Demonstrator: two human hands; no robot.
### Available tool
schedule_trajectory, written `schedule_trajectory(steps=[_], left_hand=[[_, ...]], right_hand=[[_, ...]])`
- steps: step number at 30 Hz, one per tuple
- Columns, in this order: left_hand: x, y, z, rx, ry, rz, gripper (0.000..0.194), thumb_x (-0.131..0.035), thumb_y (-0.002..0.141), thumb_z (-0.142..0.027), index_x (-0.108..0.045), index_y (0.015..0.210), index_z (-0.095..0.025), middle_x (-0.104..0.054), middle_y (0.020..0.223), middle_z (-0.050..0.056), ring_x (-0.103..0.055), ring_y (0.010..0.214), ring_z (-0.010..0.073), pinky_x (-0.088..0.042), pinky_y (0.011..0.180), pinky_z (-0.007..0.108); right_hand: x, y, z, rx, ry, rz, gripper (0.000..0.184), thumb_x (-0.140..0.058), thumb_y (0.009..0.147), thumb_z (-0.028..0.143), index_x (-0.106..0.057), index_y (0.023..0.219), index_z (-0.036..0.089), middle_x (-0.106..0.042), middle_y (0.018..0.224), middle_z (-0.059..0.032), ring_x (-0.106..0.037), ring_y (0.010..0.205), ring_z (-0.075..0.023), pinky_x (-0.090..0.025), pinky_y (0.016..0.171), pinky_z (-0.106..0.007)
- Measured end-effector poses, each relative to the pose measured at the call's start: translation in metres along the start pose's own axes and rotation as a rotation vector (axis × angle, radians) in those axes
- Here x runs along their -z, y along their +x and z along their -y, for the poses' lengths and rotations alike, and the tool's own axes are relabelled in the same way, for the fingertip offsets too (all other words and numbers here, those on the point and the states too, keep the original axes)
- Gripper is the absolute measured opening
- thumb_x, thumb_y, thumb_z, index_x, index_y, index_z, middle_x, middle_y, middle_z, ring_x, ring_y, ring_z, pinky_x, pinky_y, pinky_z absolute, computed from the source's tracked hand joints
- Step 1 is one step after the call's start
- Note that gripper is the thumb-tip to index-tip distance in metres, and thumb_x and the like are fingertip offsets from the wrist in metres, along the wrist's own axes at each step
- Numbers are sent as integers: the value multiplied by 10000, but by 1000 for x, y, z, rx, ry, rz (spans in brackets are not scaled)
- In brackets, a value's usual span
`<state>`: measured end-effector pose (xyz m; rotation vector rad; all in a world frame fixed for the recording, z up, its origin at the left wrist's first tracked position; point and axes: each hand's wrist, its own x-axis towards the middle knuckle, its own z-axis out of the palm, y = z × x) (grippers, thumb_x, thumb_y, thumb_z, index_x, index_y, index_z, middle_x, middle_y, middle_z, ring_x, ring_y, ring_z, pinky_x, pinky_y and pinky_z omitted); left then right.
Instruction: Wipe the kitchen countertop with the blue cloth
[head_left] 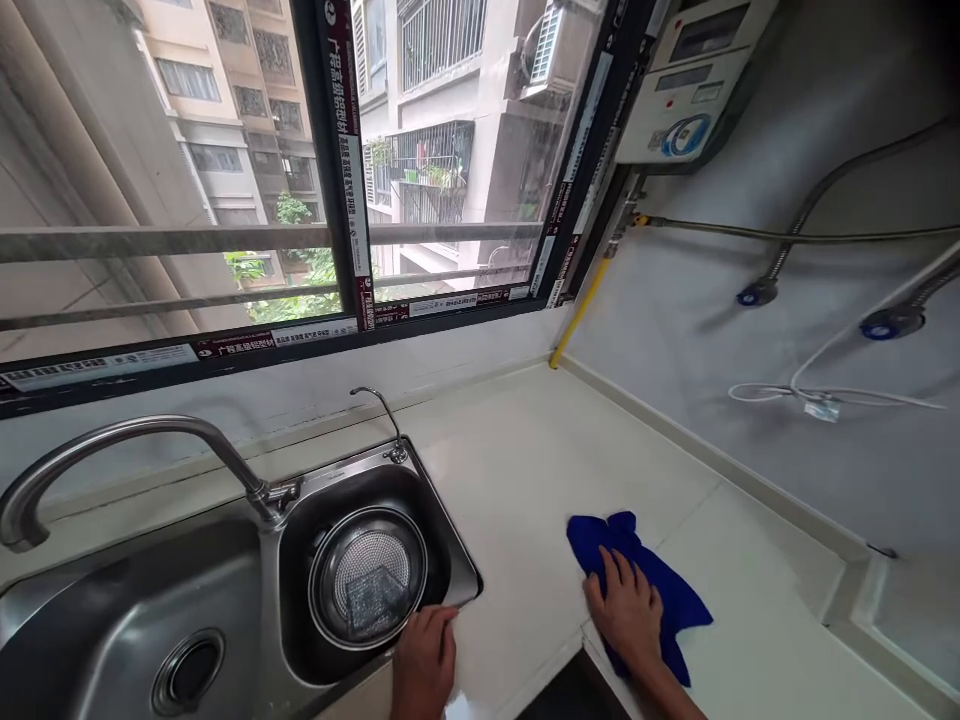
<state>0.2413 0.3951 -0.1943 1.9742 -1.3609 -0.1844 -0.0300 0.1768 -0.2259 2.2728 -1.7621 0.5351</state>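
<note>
A: Where are the hands?

B: The right hand (626, 610) lies flat on the cloth (637, 590), fingers spread and pressing it to the counter (517, 480); nothing is pinched. The left hand (424, 660) rests on the front rim of the sink (465, 560), fingers loosely curled over the edge, gripping nothing that I can see.

A: And the cloth itself?

B: Blue, crumpled, lying on the counter near its front edge, to the right of the sink and well apart from the wall (750, 330).

A: How much wiping looks done?

B: Hard to judge; the counter looks pale and fairly clean all over, with a faint sheen near the left hand that may be wet. I would say the stretch around the cloth is being worked; the far corner by the yellow pipe (577, 315) and the strip under the window (300, 200) show no sign either way.

A: Anything in the sink?

B: A strainer (367, 580) sits in the small basin; the tap (135, 440) arches over the large one, which is dry-looking and bare apart from its drain (187, 672).
</note>
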Motion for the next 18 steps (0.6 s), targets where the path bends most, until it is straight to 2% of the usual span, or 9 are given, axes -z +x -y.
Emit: schedule_trajectory(steps=[5, 10, 14, 18], left_hand=[[0, 1, 0, 22, -25, 15, 269, -475, 912, -184, -698, 1041, -258, -774, 1007, 30, -716, 942, 205, -615, 861, 423], [-1, 2, 1, 36, -20, 14, 255, -483, 906, -190, -696, 1021, -271, -777, 1009, 12, -717, 950, 198, -616, 859, 403], [-16, -3, 12, -3, 29, -52, 231, -492, 901, -197, -689, 995, -272, -775, 976, 7, -717, 910, 191, -608, 819, 362], [-39, -5, 30, -71, 116, -186, 235, -462, 913, -202, -679, 970, -269, -770, 934, 11, -707, 842, 182, -587, 772, 323]], right_hand=[[8, -20, 27, 147, -15, 36, 572, -297, 949, 361, -469, 1453, 152, -480, 1489, -144, -382, 1382, -360, -306, 1126, -599], [11, -33, 49, 255, 48, 116, 567, -343, 939, 343, -434, 1487, 226, -443, 1542, -67, -338, 1431, -341, -269, 1161, -613], [12, -43, 68, 404, 134, 160, 617, -398, 913, 298, -348, 1527, 316, -377, 1584, 6, -323, 1455, -328, -292, 1169, -625], [15, -47, 89, 552, 233, 245, 725, -425, 888, 253, -190, 1562, 384, -290, 1613, 34, -325, 1461, -353, -350, 1141, -679]])
